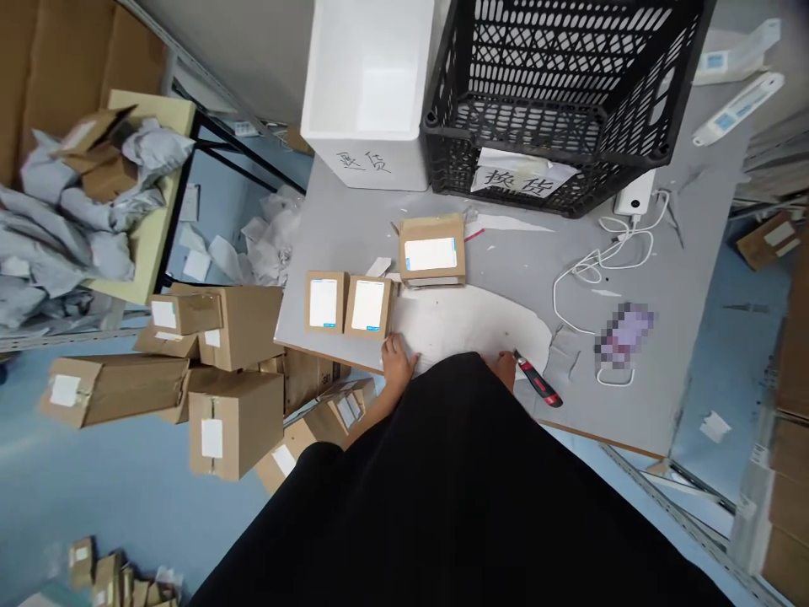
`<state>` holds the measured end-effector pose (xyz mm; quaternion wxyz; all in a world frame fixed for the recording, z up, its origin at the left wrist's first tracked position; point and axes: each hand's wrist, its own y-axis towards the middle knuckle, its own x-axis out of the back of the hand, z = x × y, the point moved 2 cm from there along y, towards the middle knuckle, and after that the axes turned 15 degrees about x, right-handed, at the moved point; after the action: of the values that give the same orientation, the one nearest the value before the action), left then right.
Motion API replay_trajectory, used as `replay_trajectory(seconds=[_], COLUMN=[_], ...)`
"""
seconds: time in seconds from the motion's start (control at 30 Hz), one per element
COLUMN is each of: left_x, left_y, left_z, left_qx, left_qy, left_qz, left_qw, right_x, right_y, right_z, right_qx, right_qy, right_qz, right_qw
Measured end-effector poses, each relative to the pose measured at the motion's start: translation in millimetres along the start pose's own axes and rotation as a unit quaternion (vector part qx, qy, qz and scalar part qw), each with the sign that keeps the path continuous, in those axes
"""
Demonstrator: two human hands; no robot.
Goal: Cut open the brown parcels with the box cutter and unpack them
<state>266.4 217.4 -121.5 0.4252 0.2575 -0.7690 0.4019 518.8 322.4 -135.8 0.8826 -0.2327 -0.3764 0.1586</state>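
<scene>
A grey workbench (354, 228) fills the middle of this storeroom. Past its far edge stand a black plastic crate (556, 84) and a white foam box (366, 93). Off its left side, brown cardboard cartons (233, 421) lie piled, and beyond them a yellow-topped table (155, 253) carries crumpled grey mailer bags (69, 244).

On the bench, three small cardboard boxes sit with their flaps shut, each showing a white label: two side by side (346, 305) and a third just behind them (432, 251). The cartons off the bench look closed and labelled too. A white power bank (635, 194) with a looped white cable (607, 253) lies toward the bench's right end.

A paper sign (522, 179) on the crate reads 换货, "exchange goods". The foam box bears inked characters I can't read with confidence, and no brand or label text is legible.

The person's left hand (398, 362) lies open, its fingers on a pale sheet (468, 329) beside the two boxes. The right hand (506, 368), mostly hidden by a black sleeve, sits touching the sheet's edge next to a red-and-black utility knife (538, 381); I cannot tell whether it grips the knife.
</scene>
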Motion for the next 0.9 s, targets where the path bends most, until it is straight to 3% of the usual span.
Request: replay_trajectory(seconds=[0.1,0.2,0.4,0.57,0.77,0.9], left_x=[-9.3,-9.9,-6.0,4.4,50.6,79.8], left_y=[3,3,-4,2,28,58], left_z=[10,10,-15,-30,-37,-56], left_qx=[0.036,0.05,0.044,0.042,-0.046,-0.057], left_qy=[-0.032,-0.105,-0.261,-0.296,-0.266,-0.263], left_qz=[0.031,0.043,0.082,0.163,0.073,0.017], left_qw=[0.998,0.992,0.961,0.94,0.96,0.963], right_x=[-4,-11,-20,-7,29,42], right_y=[4,8,10,11,18,38], right_z=[0,4,8,7,11,38], right_qx=[-0.05,-0.046,-0.007,0.044,0.082,0.145], right_qy=[0.013,0.036,0.074,0.123,0.221,0.274], right_qz=[0.018,0.023,0.012,-0.032,-0.146,-0.172], right_qw=[0.998,0.998,0.997,0.991,0.961,0.935])
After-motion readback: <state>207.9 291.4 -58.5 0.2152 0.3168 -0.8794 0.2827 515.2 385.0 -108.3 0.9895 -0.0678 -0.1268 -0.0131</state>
